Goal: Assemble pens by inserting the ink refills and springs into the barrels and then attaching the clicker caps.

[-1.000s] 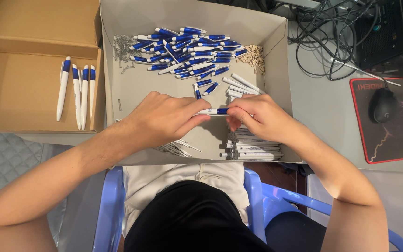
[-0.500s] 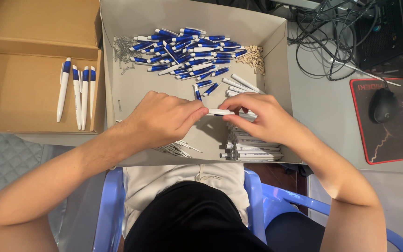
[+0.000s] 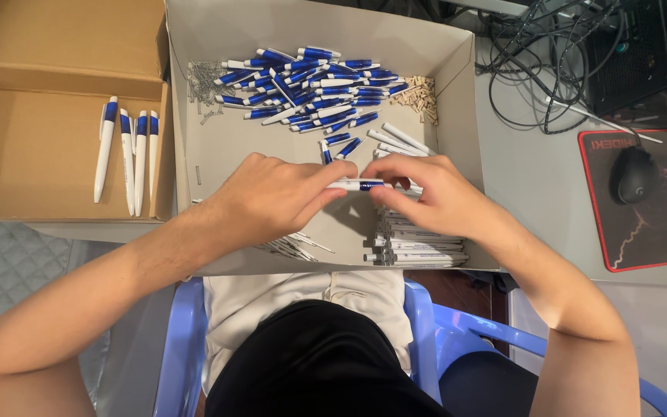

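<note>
your left hand [image 3: 272,202] and your right hand [image 3: 426,194] meet over the middle of the shallow grey cardboard tray [image 3: 457,100], both pinched on the same slim white plastic pen with a blue band [image 3: 358,185], which lies level between your fingertips, one end in each hand. just behind your hands, at the far side of the tray, sits a loose heap of blue and white pen parts [image 3: 310,85], with a small cluster of thin metal springs [image 3: 206,81] to its left and a little pile of tan pieces [image 3: 424,94] to its right. under your right wrist a stack of white pen barrels [image 3: 418,247] lies near the tray's near edge, and a few thin white parts [image 3: 295,245] show below your left hand. to the left, well apart from your hands, four finished white and blue pens [image 3: 126,158] lie side by side in an open brown cardboard box [image 3: 32,46]. on the right a black computer mouse [image 3: 633,174] rests on a black mat with a red border [image 3: 650,255].
</note>
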